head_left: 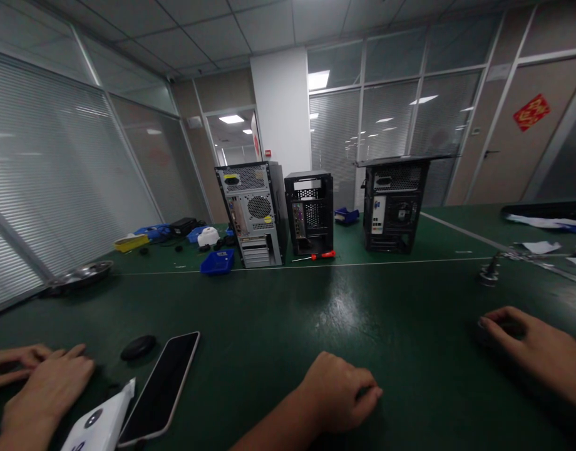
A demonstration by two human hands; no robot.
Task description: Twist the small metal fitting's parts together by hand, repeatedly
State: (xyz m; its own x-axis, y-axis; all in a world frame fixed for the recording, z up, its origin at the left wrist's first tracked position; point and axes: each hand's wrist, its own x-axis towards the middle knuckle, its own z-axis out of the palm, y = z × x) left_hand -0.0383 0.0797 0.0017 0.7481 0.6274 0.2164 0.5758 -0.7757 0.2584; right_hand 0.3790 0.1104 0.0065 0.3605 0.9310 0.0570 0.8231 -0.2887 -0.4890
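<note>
My left hand (339,391) rests on the green table (278,326) near its front edge, curled into a loose fist with nothing visible in it. My right hand (536,351) lies at the right, fingers bent over a small dark thing (497,330) that I cannot make out. A black phone (161,388) lies face up to the left of my left hand. A black round cap (138,346) sits beside the phone, and a white packet (100,426) lies at the phone's lower end.
Another person's two hands (39,382) rest at the bottom left. Three computer cases stand across the table: grey (255,213), black (311,212), black (394,203). A red-handled screwdriver (323,255), blue bin (217,262), yellow bin (131,242) and metal dish (81,274) lie nearby.
</note>
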